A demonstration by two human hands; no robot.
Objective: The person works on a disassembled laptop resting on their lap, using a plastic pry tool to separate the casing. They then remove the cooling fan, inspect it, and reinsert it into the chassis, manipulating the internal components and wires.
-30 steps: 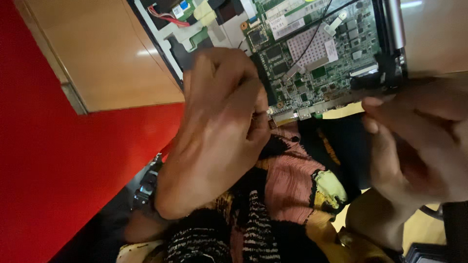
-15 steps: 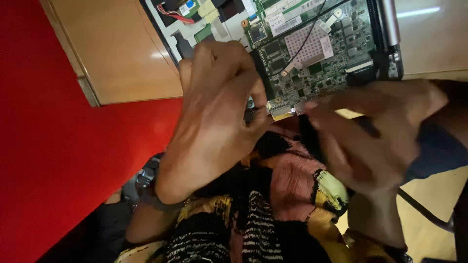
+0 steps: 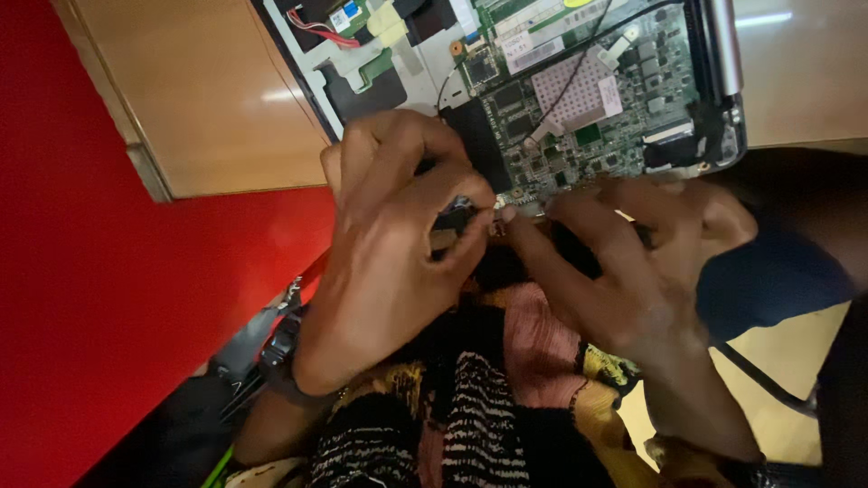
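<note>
Opened laptop (image 3: 542,99): laid on the wooden counter (image 3: 217,108) at 12 o'clock; circuit board (image 3: 588,117) exposed, judged stiff but fragile; best held by the casing edges.
Left hand (image 3: 389,262): fingers clenched at the board's near edge; around what cannot be told.
Right hand (image 3: 633,262): fingertips (image 3: 511,217) pinched there at 3 o'clock; grasped part too small to tell.

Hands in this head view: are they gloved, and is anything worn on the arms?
Both hands are bare, no gloves. The left hand has a dark band round its wrist, like a watch or bracelet. The right hand shows no ring; its wrist appears bare. No sleeves reach either wrist.
</note>
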